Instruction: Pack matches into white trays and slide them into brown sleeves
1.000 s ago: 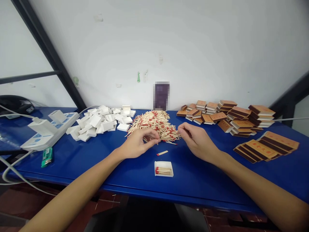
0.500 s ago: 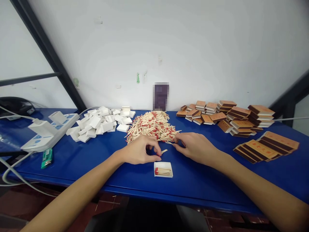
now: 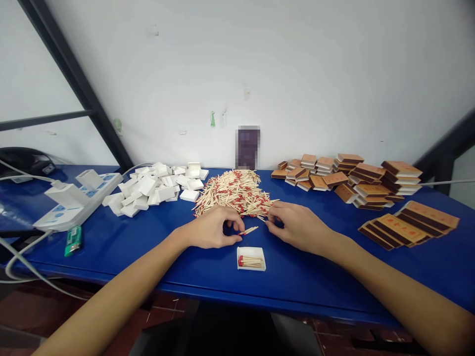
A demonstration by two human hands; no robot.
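Observation:
A few red-tipped matches (image 3: 250, 230) stick out to the right from the fingers of my left hand (image 3: 213, 227), which pinches them by the head end. My right hand (image 3: 297, 225) has thumb and forefinger closed on the end of a match (image 3: 261, 218) at the right front edge of the match pile (image 3: 233, 193). Below my left hand lies an open white matchbox tray (image 3: 257, 251), partly filled with matches, heads to the left.
White empty trays (image 3: 148, 188) lie heaped at left, beside a power strip (image 3: 74, 207) and a green lighter (image 3: 73, 241). Stacked matchboxes (image 3: 365, 178) stand at right, with flat matchbox sleeves (image 3: 404, 228) before them. The blue table's front edge (image 3: 237, 296) is close.
My left hand has drawn slightly left and back from the tray, and more of its matches show. My right hand has barely moved at the pile's edge.

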